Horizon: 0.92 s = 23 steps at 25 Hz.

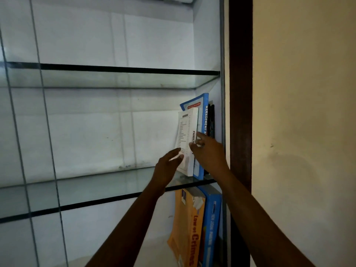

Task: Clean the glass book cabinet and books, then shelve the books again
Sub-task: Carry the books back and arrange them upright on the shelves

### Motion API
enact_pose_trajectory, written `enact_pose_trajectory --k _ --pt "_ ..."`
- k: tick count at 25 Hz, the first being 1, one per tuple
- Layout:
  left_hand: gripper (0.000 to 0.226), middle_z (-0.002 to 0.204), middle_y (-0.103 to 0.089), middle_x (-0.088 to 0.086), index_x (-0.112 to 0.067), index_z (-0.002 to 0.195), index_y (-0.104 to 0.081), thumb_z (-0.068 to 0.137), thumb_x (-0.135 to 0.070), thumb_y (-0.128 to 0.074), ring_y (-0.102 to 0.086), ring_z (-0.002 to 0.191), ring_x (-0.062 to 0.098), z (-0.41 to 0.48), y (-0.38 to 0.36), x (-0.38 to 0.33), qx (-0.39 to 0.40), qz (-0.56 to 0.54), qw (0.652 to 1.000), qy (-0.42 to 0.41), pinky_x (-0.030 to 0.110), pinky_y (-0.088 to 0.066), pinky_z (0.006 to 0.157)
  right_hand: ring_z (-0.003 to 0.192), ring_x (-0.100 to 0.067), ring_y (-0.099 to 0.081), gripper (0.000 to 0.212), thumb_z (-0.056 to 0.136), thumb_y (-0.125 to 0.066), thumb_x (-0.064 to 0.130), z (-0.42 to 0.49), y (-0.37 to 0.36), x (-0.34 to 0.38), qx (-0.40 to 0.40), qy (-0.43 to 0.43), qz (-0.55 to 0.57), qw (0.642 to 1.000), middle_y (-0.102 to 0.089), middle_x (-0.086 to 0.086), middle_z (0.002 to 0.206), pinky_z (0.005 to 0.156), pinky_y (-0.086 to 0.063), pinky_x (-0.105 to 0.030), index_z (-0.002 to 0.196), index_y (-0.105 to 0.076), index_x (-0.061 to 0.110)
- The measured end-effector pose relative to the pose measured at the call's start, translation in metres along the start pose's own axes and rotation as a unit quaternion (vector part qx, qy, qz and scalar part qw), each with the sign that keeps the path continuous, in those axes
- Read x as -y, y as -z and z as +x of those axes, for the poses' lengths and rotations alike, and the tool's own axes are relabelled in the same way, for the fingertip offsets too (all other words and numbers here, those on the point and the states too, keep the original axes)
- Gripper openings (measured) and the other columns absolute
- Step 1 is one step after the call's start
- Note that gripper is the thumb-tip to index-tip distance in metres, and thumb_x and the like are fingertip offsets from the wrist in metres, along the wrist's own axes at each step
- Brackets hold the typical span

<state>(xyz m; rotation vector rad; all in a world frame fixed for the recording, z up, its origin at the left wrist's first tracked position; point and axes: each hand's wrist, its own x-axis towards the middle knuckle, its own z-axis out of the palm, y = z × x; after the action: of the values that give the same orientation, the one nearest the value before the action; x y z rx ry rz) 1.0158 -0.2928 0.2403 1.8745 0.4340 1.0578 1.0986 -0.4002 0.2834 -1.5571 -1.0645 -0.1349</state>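
Both bare arms reach up; left grip [169,164] flat with straight fingers, right grip [209,151] just beside it, fingers loosely bent.

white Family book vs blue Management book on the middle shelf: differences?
The white book is shorter; the blue Management book rises above it. The white book ends the row, the left hand flat on its cover, the right hand pinching its spine; the blue Management book sits between it and thin dark books. Both stand spine-out on the middle glass shelf.
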Motion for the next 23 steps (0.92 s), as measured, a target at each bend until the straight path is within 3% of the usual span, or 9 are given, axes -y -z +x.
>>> enact_pose_trajectory --k 2,5,8,12,14,16,18,21,23 --pt "0.032 0.123 -0.06 -0.008 -0.025 0.123 -0.058 0.092 -0.024 -0.057 -0.057 0.107 0.0 -0.041 0.024 -0.005 -0.054 0.034 0.997 -0.048 0.002 -0.041 0.083 0.108 -0.017 -0.058 0.035 0.09 -0.06 0.018 -0.03 -0.001 -0.005 0.042 -0.011 0.058 0.997 -0.06 -0.006 0.113 0.085 -0.045 -0.018 0.124 -0.057 0.013" --pt "0.027 0.112 -0.062 -0.021 -0.032 0.114 -0.062 0.087 -0.027 -0.058 -0.056 0.103 -0.013 -0.127 0.074 -0.009 -0.087 0.087 0.991 -0.053 -0.002 -0.038 0.079 0.075 -0.001 -0.057 0.015 0.089 -0.06 0.017 -0.069 -0.018 -0.003 0.136 0.017 0.112 0.984 -0.062 0.003 0.089 0.065 -0.044 -0.011 0.103 -0.065 0.021" --pt "0.029 0.107 -0.066 -0.023 -0.033 0.11 -0.065 0.082 -0.031 -0.056 -0.055 0.104 -0.014 -0.229 0.132 0.007 -0.108 0.1 0.989 0.035 -0.001 -0.039 0.078 0.066 0.006 -0.057 0.018 0.088 -0.061 0.015 -0.123 -0.06 0.003 0.255 0.056 0.103 0.96 -0.062 0.02 0.079 0.063 -0.041 -0.01 0.087 -0.064 0.033" --pt "0.015 0.101 -0.07 -0.02 -0.048 0.094 -0.07 0.081 -0.051 -0.065 -0.061 0.097 -0.009 -0.376 0.209 0.052 -0.197 0.113 0.954 0.195 0.006 -0.044 0.079 0.07 0.01 -0.057 0.012 0.09 -0.059 0.022 -0.217 -0.138 0.017 0.432 0.059 0.071 0.897 -0.064 0.02 0.086 0.064 -0.04 -0.004 0.095 -0.068 0.027" --pt "0.015 0.103 -0.07 -0.005 -0.035 0.098 -0.069 0.09 -0.026 -0.061 -0.063 0.092 -0.003 -0.461 0.247 0.073 -0.269 0.1 0.916 0.281 0.015 -0.046 0.081 0.077 0.006 -0.056 0.018 0.092 -0.056 0.025 -0.276 -0.188 0.034 0.53 0.054 0.043 0.845 -0.065 0.013 0.095 0.068 -0.037 -0.002 0.103 -0.069 0.02" --pt "0.023 0.099 -0.066 0.006 -0.023 0.093 -0.064 0.093 -0.003 -0.052 -0.061 0.078 -0.012 -0.549 0.28 0.085 -0.331 0.134 0.872 0.335 0.008 -0.046 0.072 0.087 0.0 -0.055 0.021 0.093 -0.056 0.024 -0.339 -0.241 0.051 0.594 0.068 0.02 0.801 -0.067 0.007 0.105 0.07 -0.033 0.0 0.106 -0.069 0.014" --pt "0.026 0.096 -0.065 0.009 -0.022 0.087 -0.061 0.092 0.001 -0.051 -0.059 0.065 -0.014 -0.639 0.309 0.086 -0.381 0.138 0.813 0.417 0.001 -0.042 0.058 0.096 -0.005 -0.059 0.021 0.092 -0.055 0.023 -0.408 -0.289 0.074 0.646 0.083 -0.005 0.759 -0.067 0.002 0.113 0.077 -0.037 -0.003 0.106 -0.069 0.015" --pt "0.016 0.104 -0.063 0.015 -0.011 0.091 -0.061 0.092 0.001 -0.051 -0.059 0.073 0.01 -0.749 0.33 0.074 -0.442 0.108 0.744 0.49 0.003 -0.041 0.051 0.109 -0.021 -0.058 0.024 0.091 -0.05 0.023 -0.503 -0.342 0.101 0.714 0.097 -0.065 0.69 -0.065 -0.004 0.118 0.092 -0.044 -0.025 0.107 -0.068 0.017" --pt "0.013 0.107 -0.061 0.017 -0.011 0.093 -0.06 0.094 -0.003 -0.05 -0.058 0.07 0.009 -0.814 0.343 0.066 -0.474 0.081 0.694 0.536 0.008 -0.04 0.05 0.114 -0.023 -0.056 0.027 0.093 -0.048 0.021 -0.565 -0.366 0.127 0.754 0.107 -0.089 0.642 -0.062 -0.008 0.122 0.091 -0.042 -0.025 0.113 -0.065 0.013"
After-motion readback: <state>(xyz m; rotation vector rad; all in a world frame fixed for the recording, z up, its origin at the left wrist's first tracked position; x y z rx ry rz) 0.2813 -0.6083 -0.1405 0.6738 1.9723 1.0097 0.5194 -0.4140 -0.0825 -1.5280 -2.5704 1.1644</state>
